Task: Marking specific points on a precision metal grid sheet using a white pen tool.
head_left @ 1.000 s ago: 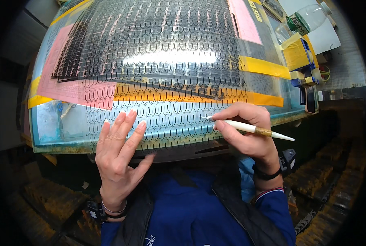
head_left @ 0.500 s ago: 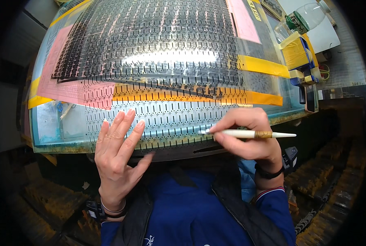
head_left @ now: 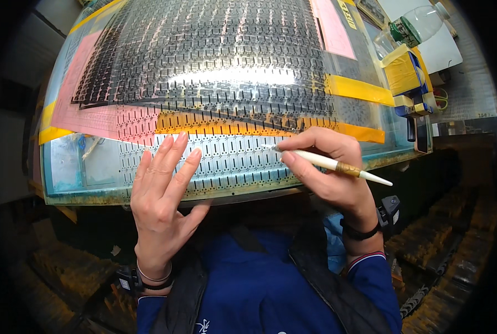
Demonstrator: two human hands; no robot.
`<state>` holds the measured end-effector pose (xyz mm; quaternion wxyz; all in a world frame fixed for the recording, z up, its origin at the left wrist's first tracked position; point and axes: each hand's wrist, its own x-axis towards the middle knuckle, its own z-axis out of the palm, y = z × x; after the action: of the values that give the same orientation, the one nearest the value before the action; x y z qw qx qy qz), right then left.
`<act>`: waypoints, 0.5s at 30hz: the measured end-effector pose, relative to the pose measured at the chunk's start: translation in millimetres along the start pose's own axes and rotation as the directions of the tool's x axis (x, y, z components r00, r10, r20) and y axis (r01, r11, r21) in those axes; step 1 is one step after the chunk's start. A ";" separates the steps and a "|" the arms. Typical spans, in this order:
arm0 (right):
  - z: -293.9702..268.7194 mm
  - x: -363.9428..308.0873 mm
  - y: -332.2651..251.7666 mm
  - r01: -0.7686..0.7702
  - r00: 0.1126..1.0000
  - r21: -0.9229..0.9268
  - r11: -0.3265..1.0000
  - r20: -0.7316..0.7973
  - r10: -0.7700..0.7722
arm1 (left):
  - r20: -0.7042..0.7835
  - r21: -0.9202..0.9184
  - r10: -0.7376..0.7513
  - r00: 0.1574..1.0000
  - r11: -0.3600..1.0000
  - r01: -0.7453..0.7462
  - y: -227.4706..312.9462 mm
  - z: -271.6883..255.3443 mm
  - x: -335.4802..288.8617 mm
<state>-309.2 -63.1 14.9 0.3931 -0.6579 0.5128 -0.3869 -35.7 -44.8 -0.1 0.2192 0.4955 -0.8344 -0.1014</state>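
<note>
A large clear film sheet [head_left: 220, 163] printed with rows of small black marks covers the lit glass table [head_left: 65, 172]. My left hand [head_left: 162, 186] lies on its near left part, fingers stretched out and the thumb apart. My right hand [head_left: 332, 167] is closed round a slim cream-coloured pen-like tool [head_left: 315, 159] with a patterned gold band. The tool's pale tip points left, at or just above the film; contact cannot be told. Beneath the film are an orange-yellow tape strip [head_left: 204, 123] and a pink sheet [head_left: 140, 123].
Yellow tape [head_left: 359, 91] runs along the right side of the layers. At the back right are a clear plastic bottle [head_left: 426, 25], a yellow and blue box [head_left: 407, 75] and green-handled scissors [head_left: 441, 100]. The table's near edge [head_left: 109, 197] curves before me.
The film has slid away from me, so its near edge lies farther up the table. Both hands have moved slightly forward, and the tool now slants more.
</note>
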 end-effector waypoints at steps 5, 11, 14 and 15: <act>-15.0 0.8 -0.6 0.116 0.943 0.034 0.993 0.311 -0.120 | 0.015 -0.009 -0.009 1.000 1.000 0.009 -1.4 -0.1 -1.7; -4.7 -0.4 -6.2 0.009 0.987 0.012 1.000 0.160 -0.011 | 0.016 -0.022 -0.010 1.000 1.000 0.011 -1.7 0.2 -1.1; -10.7 -1.6 0.2 0.104 0.964 0.019 0.994 0.245 -0.105 | 0.012 -0.024 -0.008 1.000 1.000 0.008 -2.0 0.6 -1.6; -6.3 -3.4 2.0 0.070 0.981 0.048 0.996 0.179 -0.078 | 0.008 -0.024 -0.007 1.000 1.000 0.007 -2.3 0.8 -1.8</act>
<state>-316.3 -60.9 15.2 0.4369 -0.7007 0.4421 -0.3503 -33.5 -44.4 -2.1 0.2213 0.4953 -0.8323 -0.1140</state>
